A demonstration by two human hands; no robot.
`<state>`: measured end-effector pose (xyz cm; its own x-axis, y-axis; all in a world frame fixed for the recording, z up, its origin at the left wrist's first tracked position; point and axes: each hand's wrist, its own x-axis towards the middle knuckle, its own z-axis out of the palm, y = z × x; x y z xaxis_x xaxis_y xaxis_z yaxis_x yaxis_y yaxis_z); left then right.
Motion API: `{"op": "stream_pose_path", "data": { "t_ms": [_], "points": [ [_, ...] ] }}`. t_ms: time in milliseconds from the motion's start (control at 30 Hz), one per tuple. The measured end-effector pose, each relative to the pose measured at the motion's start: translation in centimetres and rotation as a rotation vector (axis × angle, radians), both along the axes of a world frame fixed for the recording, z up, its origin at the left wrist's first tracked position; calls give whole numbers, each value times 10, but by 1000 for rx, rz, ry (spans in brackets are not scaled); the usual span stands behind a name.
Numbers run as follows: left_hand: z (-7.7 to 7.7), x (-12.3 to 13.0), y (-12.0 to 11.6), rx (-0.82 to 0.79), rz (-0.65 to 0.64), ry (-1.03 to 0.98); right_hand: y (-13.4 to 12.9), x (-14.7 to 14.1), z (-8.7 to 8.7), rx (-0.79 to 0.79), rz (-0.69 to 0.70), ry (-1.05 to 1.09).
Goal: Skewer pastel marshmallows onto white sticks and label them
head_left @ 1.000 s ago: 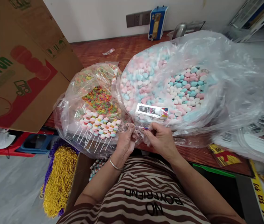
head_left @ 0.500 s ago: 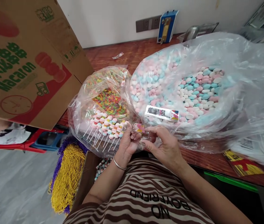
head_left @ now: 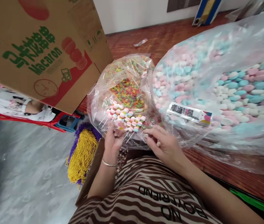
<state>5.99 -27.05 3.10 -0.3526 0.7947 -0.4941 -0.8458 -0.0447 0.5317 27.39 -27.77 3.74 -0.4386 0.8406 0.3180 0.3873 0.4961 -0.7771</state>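
My left hand (head_left: 114, 138), blurred and with a bangle at its wrist, has its fingers curled beside the candy sticks. A pink and yellow patch shows at its fingertips, like the label of the small clear packet seen earlier. The candy sticks (head_left: 125, 116), pastel pieces on white sticks, lie on the clear plastic bag (head_left: 96, 96). My right hand (head_left: 163, 143) is at the bag's right edge, thumb and forefinger nearly together. What they pinch is too small to make out; a whitish bit shows by the palm. Behind the sticks are small multicoloured candy rings (head_left: 127, 92).
A big bag of pastel candies (head_left: 185, 67) fills the right side, with a printed label strip (head_left: 189, 114) on it. A cardboard box (head_left: 75, 62) stands at left. Yellow bead strands (head_left: 81, 158) hang below. Another person's arm (head_left: 34, 106) shows beyond a red stool (head_left: 29, 120).
My view has swung left and closer. My hands have moved apart; the left has shifted left to the sticks, and the labelled clear packet no longer shows between them.
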Motion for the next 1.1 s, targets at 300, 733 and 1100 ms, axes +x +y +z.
{"op": "stream_pose_path", "data": {
  "t_ms": [300,733,1100],
  "points": [
    [-5,-77,-32,149,251,135,26,-119,-16,-136,293,-513],
    [-1,-47,-3,45,196,-24,30,-79,-44,-415,-32,-148],
    [-6,16,28,-22,-58,-106,-24,49,-6,-470,-45,449]
  ]
}}
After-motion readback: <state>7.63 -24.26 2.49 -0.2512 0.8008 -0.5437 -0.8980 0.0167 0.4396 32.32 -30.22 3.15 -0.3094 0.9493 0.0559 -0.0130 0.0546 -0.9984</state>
